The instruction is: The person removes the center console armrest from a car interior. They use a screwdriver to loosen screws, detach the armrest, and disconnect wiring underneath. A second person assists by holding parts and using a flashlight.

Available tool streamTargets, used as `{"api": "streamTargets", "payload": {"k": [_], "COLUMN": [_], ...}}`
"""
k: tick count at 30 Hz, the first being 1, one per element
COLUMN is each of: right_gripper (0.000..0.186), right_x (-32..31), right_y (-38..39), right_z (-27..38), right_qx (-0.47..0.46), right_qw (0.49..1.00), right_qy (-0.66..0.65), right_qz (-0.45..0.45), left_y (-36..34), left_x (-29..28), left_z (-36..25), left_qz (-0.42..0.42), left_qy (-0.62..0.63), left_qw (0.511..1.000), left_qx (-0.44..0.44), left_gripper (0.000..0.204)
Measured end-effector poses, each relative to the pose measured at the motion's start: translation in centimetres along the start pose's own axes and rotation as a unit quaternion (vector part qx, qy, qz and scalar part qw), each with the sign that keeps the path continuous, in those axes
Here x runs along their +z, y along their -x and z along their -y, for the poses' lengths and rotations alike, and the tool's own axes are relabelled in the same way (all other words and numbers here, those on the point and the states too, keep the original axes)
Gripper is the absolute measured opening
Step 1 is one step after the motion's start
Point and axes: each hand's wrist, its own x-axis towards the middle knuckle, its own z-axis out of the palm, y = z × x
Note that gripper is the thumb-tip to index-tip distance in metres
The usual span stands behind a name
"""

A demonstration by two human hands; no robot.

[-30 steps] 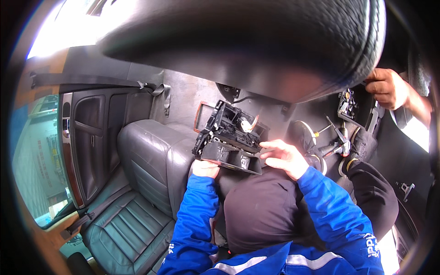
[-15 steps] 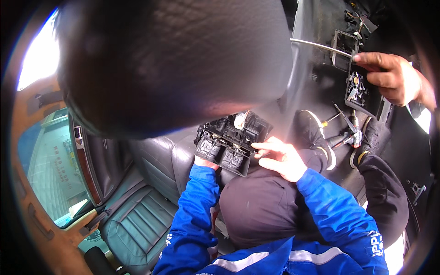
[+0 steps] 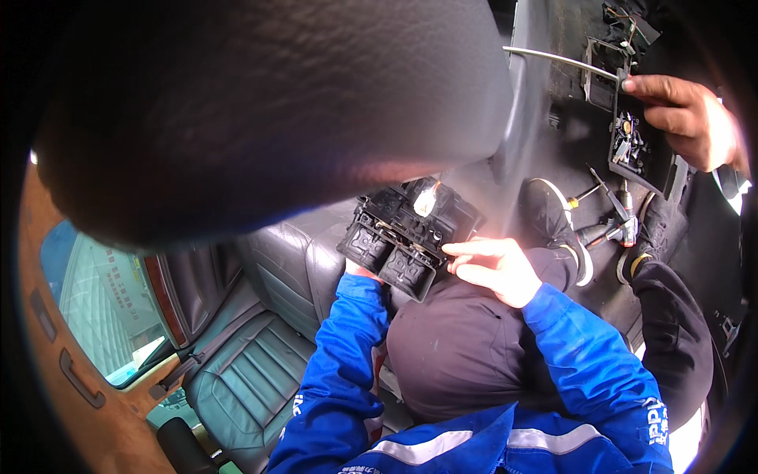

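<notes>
A black plastic car interior part with two square pockets (image 3: 387,249) is held above my lap, tilted, with a small pale, brightly lit piece (image 3: 426,199) on its upper side. My left hand (image 3: 362,270) supports it from beneath; only a strip near the wrist shows, and its fingers are hidden below. Against the part's right edge rest the fingertips of my right hand (image 3: 497,268), index finger stretched out and fingers apart.
A large black leather headrest (image 3: 276,103) fills the upper left. At upper right, another person's hand (image 3: 691,118) touches a thin pale rod (image 3: 560,62) beside a black trim frame (image 3: 628,150). Tools, one red and black (image 3: 626,227), lie between my shoes. A green-tinted seat (image 3: 245,379) is at left.
The whole view has shifted slightly, and the headrest covers more of the left side. Both my hands stay at the black plastic part, which is tilted a little differently.
</notes>
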Motion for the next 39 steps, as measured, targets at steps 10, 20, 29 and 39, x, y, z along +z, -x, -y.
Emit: {"api": "streamTargets", "payload": {"k": [10,20,29,39], "right_gripper": [0.030,0.024,0.018,0.035], "right_x": [0.0,-0.1,-0.3,-0.2], "right_y": [-0.1,-0.2,-1.8,-4.1], "right_z": [0.5,1.2,0.0,0.2], "right_qx": [0.032,0.060,0.100,-0.013], "right_qw": [0.996,0.993,0.993,0.916], "right_qy": [-0.073,-0.066,0.021,0.315], "right_qz": [0.046,0.082,-0.050,-0.250], "left_y": [0.0,-0.4,1.3,-0.1], "left_x": [-0.5,-0.6,-3.0,-2.6], "left_z": [0.5,0.2,-0.1,0.8], "left_qz": [-0.026,-0.045,-0.113,-0.024], "left_qy": [0.002,0.006,0.051,0.000], "left_qw": [1.000,0.999,0.992,0.999], "left_qx": [-0.010,-0.010,-0.004,0.047], "left_gripper": [0.040,0.038,0.038,0.050]}}
